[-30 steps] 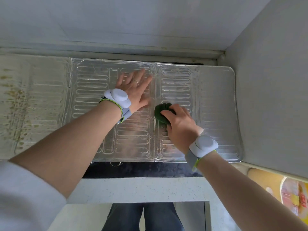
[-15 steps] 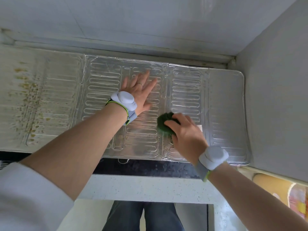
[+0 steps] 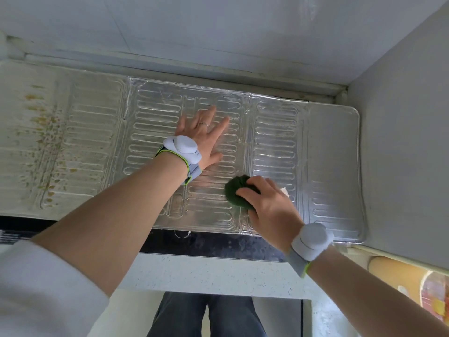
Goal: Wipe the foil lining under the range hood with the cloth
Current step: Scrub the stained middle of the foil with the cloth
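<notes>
1. Right hand [image 3: 269,210], lower right of centre, fingers curled over a bunched dark green cloth [image 3: 237,194], gripping it and holding it against the foil

2. Left hand [image 3: 205,139] sits just above centre, released, fingers straight and fanned, palm flat on the foil; a thin ring [image 3: 203,124] shows on one finger

3. The foil lining [image 3: 274,142] spans the middle of the frame, a ribbed silver sheet stamped with rows of long oval grooves, and the cloth touches it near its lower edge, just right of the left wrist

4. Over at the left of the frame, the foil [image 3: 48,142] looks duller and carries a band of yellow-brown spatter spots

5. Far right section of the foil is smoother, with a rounded upper corner that sits close to the grey side wall [image 3: 401,142]

6. Both wrists carry a pale grey band with a rounded white unit: left wristband [image 3: 181,145], right wristband [image 3: 312,242]

7. White sleeve [image 3: 36,288] fills the lower left corner

8. Below the foil, a dark strip, then a pale speckled table [image 3: 206,271] edge across the lower middle

9. Bottom centre, the person's legs in dark trousers [image 3: 206,314]

10. Lower right corner, an orange and yellow packet [image 3: 413,283], blurred, print unreadable
</notes>
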`<action>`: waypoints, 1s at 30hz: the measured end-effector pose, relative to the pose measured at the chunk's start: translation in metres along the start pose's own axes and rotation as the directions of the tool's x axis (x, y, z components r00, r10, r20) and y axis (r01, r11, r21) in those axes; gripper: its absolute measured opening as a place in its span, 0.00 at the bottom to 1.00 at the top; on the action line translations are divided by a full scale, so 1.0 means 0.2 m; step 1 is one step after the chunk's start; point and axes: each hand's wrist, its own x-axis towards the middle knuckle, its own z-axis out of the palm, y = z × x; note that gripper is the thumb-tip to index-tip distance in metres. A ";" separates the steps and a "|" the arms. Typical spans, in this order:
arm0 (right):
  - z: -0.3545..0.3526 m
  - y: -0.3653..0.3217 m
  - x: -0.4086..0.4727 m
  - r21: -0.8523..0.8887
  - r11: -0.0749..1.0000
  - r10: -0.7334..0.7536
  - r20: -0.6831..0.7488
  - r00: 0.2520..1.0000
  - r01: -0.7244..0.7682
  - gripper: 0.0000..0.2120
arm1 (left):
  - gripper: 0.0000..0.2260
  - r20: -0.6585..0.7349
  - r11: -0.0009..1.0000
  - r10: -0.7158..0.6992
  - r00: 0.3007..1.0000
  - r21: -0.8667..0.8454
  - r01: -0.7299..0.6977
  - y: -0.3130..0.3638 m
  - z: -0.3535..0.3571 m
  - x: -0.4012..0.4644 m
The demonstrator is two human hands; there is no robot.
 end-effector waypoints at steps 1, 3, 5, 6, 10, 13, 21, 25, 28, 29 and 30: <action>0.00 0.01 0.06 -0.007 1.000 0.026 -0.031 0.999 -0.026 0.17 | 0.41 0.001 1.000 0.000 1.000 -0.008 0.000 0.00 0.00 0.00; -0.01 0.01 0.20 0.000 0.996 0.086 -0.080 0.993 -0.086 0.17 | 0.42 0.007 1.000 -0.003 1.000 -0.024 0.003 0.01 0.00 0.00; -0.01 -0.01 0.30 0.012 0.993 0.119 -0.092 0.989 -0.118 0.17 | 0.43 0.012 0.999 -0.008 1.000 -0.030 0.008 0.00 0.01 0.00; 0.00 -0.03 0.31 0.002 0.994 0.113 -0.081 0.990 -0.113 0.17 | 0.43 0.016 1.000 -0.007 1.000 -0.029 0.008 -0.01 0.02 -0.01; 0.04 -0.09 0.12 -0.011 0.999 -0.035 -0.004 0.999 0.035 0.17 | 0.40 -0.021 1.000 -0.003 1.000 -0.012 0.002 -0.03 0.02 -0.02; 0.02 -0.07 -0.05 0.025 0.994 -0.105 0.046 0.993 0.104 0.17 | 0.39 -0.017 1.000 -0.005 1.000 0.006 0.005 -0.05 0.01 -0.02; -0.01 0.08 0.21 0.011 0.995 0.104 -0.116 0.988 -0.104 0.16 | 0.40 -0.036 0.999 -0.021 0.999 -0.038 0.020 -0.05 0.01 -0.07; 0.05 0.00 0.11 0.020 1.000 -0.014 -0.062 0.998 0.015 0.15 | 0.39 -0.010 0.998 -0.038 0.999 -0.058 0.037 -0.04 0.01 -0.09; 0.04 -0.03 -0.10 0.039 0.991 -0.126 0.035 0.991 0.125 0.14 | 0.38 0.021 0.998 -0.040 0.999 -0.042 0.041 -0.01 0.00 -0.11; 0.04 -0.02 -0.15 0.038 0.989 -0.147 0.051 0.988 0.145 0.14 | 0.39 0.019 0.999 -0.031 0.999 -0.030 0.032 0.00 -0.01 -0.12; 0.03 -0.01 -0.17 0.031 0.988 -0.150 0.050 0.987 0.149 0.15 | 0.39 0.008 1.000 -0.026 1.000 -0.018 0.026 0.02 -0.01 -0.13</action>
